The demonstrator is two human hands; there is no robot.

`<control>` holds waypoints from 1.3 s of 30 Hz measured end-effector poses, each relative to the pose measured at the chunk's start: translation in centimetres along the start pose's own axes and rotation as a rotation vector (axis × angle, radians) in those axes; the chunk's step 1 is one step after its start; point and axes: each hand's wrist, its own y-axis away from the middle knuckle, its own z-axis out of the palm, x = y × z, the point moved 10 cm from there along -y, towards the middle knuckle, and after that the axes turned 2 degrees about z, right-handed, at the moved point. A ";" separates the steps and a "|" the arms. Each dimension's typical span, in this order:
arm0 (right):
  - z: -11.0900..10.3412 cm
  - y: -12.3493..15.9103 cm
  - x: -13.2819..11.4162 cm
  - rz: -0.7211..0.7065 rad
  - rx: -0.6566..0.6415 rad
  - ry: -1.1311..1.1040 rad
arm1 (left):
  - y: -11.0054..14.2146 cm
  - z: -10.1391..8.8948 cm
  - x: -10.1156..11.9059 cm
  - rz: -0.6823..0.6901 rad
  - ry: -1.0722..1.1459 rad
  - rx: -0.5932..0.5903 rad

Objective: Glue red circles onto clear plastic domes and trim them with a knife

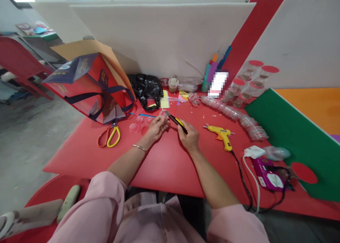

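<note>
Between the fingers of my left hand (158, 127) is a small clear plastic dome lid (164, 113), held up off the red table (164, 161). My right hand (189, 137) grips a black and yellow utility knife (178, 123), its tip against or very close to the lid; whether it cuts in, I cannot tell. Several similar clear lids (135, 127) lie just left of my left hand. To the right of my right hand rests a yellow glue gun (220, 134). Scissors (109, 136) with red and yellow handles lie at the left.
A red and navy paper bag (90, 84) and a black plastic bag (147, 89) stand at the back left. Stacked clear cups (224, 108) run across the back right. A purple box (268, 174), cables and a green board (297, 137) are at the right.
</note>
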 end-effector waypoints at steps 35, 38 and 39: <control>-0.8 -0.2 0.6 0.072 0.037 -0.115 | 0.9 1.3 0.5 0.003 -0.031 -0.036; -0.7 -0.2 0.6 0.063 0.039 -0.117 | 0.8 1.4 0.6 0.005 -0.027 -0.040; -0.7 -0.2 0.6 0.059 0.040 -0.120 | 0.8 1.4 0.6 0.008 -0.025 -0.044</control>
